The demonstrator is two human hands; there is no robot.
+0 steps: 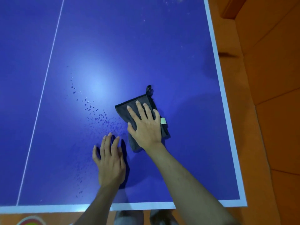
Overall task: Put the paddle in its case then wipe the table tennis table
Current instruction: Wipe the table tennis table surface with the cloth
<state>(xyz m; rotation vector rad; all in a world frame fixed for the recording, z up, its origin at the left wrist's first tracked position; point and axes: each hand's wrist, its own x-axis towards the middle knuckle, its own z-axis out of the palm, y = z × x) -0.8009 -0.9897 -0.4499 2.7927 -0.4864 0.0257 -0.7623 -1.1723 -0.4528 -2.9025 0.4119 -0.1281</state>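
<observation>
A trail of water droplets [97, 117] runs across the blue table [113, 46] from the middle left down toward the near edge, passing just left of both hands, and a few more specks show at the far right. A thin white centre line [40, 98] crosses the surface on the left, and a white border runs along the near and right edges; beyond it lies an orange floor [267, 111]. The dark grey cloth [129, 106] lies flat on the table right of centre, its long axis running from far left to near right, with its hanging loop [149, 89] pointing to the far side and a pale tag on its right edge. The right hand [144, 127] presses on the cloth with fingers straight and spread, covering most of it. The left hand [110, 161] rests flat on the bare table just near and left of the cloth, fingers extended, holding nothing.
</observation>
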